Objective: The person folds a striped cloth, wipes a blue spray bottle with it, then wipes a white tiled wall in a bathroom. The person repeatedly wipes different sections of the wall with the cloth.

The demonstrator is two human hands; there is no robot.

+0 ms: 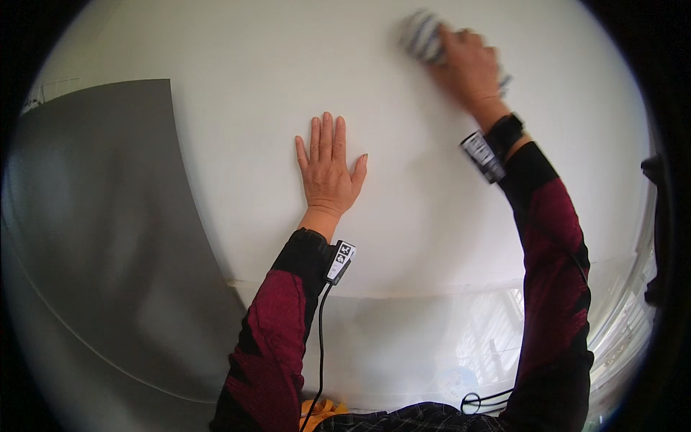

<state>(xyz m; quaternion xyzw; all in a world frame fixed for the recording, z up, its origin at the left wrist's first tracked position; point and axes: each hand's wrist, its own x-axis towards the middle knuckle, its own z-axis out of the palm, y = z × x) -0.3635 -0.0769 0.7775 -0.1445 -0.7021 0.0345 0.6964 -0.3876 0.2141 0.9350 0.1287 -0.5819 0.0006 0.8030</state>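
My left hand lies flat against a white wall, palm down with the fingers apart, and holds nothing. Up and to the right, my right hand grips a bunched white cloth with blue-grey stripes at the wall surface. The cloth and this hand are blurred. Part of the cloth is hidden under the fingers, and a corner of it sticks out beyond the wrist side of the hand.
A tall dark grey glossy panel stands at the left. Glossy pale tiling runs below the wall's lower ledge. A black cable hangs from the left wrist device. Orange cloth shows at the bottom.
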